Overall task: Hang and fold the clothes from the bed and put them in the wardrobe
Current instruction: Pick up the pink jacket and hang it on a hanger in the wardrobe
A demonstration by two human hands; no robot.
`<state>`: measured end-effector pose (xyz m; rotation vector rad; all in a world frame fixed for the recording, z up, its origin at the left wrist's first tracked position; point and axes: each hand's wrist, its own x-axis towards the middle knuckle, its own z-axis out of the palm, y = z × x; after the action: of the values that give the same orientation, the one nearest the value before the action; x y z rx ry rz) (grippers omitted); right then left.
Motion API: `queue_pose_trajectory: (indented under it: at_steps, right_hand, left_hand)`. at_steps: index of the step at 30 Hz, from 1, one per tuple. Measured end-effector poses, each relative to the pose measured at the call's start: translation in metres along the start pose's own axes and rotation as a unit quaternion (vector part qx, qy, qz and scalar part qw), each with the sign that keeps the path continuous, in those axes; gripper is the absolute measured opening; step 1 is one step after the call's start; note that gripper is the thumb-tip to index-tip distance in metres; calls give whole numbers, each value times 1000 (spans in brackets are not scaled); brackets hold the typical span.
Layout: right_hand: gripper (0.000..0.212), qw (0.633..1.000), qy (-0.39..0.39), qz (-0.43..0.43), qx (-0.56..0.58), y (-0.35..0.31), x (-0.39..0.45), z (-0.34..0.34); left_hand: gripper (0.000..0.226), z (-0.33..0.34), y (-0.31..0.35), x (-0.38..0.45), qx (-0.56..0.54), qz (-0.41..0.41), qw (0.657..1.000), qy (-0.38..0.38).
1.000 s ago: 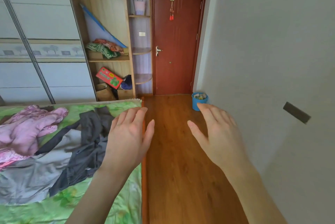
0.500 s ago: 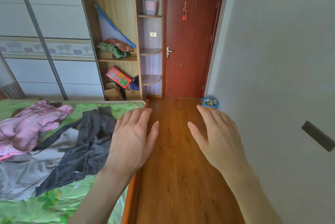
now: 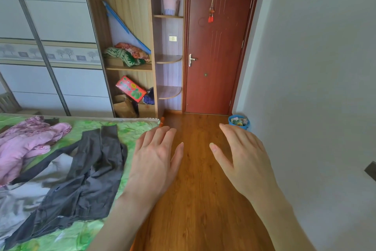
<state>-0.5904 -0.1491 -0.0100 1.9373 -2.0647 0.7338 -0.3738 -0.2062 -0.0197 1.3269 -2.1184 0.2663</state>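
Since the earlier frames the view has swung left, so the wardrobe [image 3: 126, 43] with its open shelves now sits nearer the middle and more of the bed [image 3: 61, 234] shows. The clothes lie on the bed as before: dark trousers [image 3: 85, 179] beside a pink garment [image 3: 26, 145]. The left hand [image 3: 156, 161] hovers above the bed's edge and the right hand [image 3: 244, 159] above the wooden floor [image 3: 199, 200], both unchanged, fingers straight, holding nothing. The blue bin [image 3: 239, 121] now shows clear of the right fingertips.

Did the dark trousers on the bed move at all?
No. The dark trousers lie the same way beside the pink clothes; only the camera swung.
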Motion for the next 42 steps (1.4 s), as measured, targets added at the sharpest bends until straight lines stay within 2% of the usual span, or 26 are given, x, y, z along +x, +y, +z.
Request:
queue_pose_trajectory:
  at_steps: [5,17,25,32,35,42]
  right_hand:
    - [73,1000,-8,-4,-2,24,72,33]
    - [66,999,42,-9,6,78,224,108]
    - [65,999,41,-3,22,141,337,175]
    - [61,997,65,-12,37,215,464,232]
    - [60,997,67,-29,37,243,517,252]
    - [61,994,20,-90,65,269,629,304]
  left_hand:
    - [49,45,-17,70,1,-9,1000,3]
    - [45,157,-43,213,19,24,999,19]
    - [44,251,-55,320,30,20,999,15]
    - [38,335,-47,446,31,-11,999,1]
    - [39,364,-55,492,34,-37,998,23]
    - [36,415,-90,564,75,-99,992,36]
